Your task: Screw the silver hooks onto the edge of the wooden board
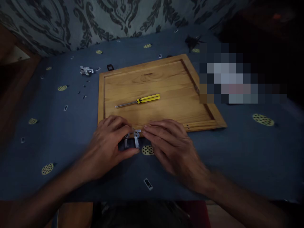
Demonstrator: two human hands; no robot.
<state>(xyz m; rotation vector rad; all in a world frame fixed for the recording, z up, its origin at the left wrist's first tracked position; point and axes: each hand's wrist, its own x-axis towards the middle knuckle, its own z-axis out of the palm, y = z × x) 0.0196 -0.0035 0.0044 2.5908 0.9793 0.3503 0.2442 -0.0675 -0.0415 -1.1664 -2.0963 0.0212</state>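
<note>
your left hand (110,139) partly hides the metal fitting (136,141); pixel blocks (228,76) mask your right side; scattered bits (85,97) are too small to identify.

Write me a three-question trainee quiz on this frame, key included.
1. Which tool lies on the wooden panel? (a) hammer (b) yellow-handled screwdriver (c) paintbrush
2. True or false: both hands are at the panel's far edge.
3. Fill in: a silver metal fitting lies on the blue cloth, to the ____ of the panel as pictured.

Key: 1. b. 2. False; the left hand and right hand are at the near edge. 3. left.
</note>
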